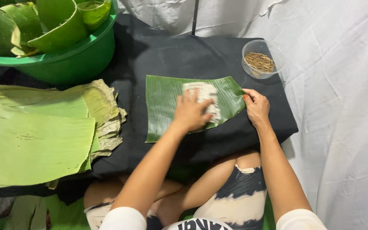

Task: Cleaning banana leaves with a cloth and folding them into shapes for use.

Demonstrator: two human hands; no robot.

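The left hand [191, 113] is pressing a white cloth [204, 97] flat on the banana leaf [165, 102] mid-table, seemingly wiping it; the right hand [256, 106] is pinning the leaf's right edge, fingers spread. Wiping further calls for steady pinning.

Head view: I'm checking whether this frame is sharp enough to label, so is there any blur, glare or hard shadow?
Head view: the left hand and the white cloth under it look slightly smeared; the right hand is sharper. Soft sheen, no harsh glare, on the banana leaf. The black cloth is dark and shows little detail. Lighting is even, shadows faint.
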